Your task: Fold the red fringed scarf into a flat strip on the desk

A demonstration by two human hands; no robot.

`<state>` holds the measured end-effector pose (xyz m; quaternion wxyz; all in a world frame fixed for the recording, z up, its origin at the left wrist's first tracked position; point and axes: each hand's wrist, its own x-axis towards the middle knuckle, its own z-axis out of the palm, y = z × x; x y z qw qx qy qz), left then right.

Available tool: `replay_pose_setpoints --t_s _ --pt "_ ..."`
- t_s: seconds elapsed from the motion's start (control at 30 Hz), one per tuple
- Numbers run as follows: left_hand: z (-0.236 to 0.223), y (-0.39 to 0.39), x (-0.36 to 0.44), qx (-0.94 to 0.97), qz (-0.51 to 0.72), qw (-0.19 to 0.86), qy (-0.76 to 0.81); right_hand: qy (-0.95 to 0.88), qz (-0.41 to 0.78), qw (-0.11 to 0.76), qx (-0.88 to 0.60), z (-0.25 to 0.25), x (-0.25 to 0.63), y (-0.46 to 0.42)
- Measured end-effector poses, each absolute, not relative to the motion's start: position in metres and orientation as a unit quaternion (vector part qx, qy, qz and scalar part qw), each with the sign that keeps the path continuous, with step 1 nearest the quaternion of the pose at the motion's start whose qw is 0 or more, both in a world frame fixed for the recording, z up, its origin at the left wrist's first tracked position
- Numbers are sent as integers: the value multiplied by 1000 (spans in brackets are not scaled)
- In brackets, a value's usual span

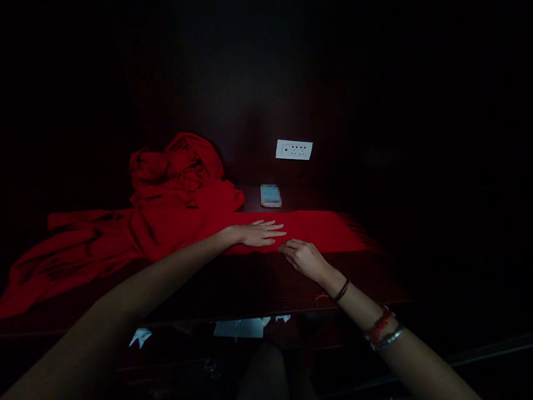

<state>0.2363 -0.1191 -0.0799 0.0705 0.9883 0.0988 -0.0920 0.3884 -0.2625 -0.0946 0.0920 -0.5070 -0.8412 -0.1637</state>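
Observation:
A long red fringed scarf (325, 228) lies spread along a dark wooden surface, its fringe at the right end. My left hand (259, 233) rests flat on the cloth, fingers stretched to the right, a ring on one of them. Just right of it, my right hand (303, 256) pinches at the near edge of the scarf with fingertips together. Whether a fold or a thread is between those fingers is too small to be sure. Toward the left the red cloth is loose and wrinkled, bunched into a heap (183, 166) at the back.
Behind the scarf sits a small pale-blue boxy item (270, 196), its face blurred. A white socket plate (293, 149) is on the dark back wall. Below the front edge show pale papers (239, 328). A thin red thread (321, 298) lies near the right wrist.

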Motion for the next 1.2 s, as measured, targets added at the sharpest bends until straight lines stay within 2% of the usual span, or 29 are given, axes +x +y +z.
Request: replay_pose_setpoints --t_s 0.2,0.33,0.43,0.67,0.73,0.83,0.97,1.2 --pt "-69 -89 219 974 -89 4 207 -840 -167 87 -510 -95 388 -262" --pt "-69 -103 229 992 -2 25 126 -840 -170 87 -508 -94 387 -263" --pt "-79 -112 237 995 -31 61 70 -840 -168 85 -509 -94 387 -263" --pt "-76 -77 224 980 -75 35 180 -841 -166 87 -508 -95 387 -263" --pt "-72 -79 227 982 -36 16 185 -842 -169 86 -506 -95 387 -262" --pt "-73 -97 240 994 36 38 92 -841 -172 86 -505 -95 387 -262" --pt "-86 -108 249 996 -18 82 33 -842 -173 88 -503 -95 387 -262" --pt "-82 -57 219 982 -62 15 175 -844 -169 96 -501 -96 387 -262"
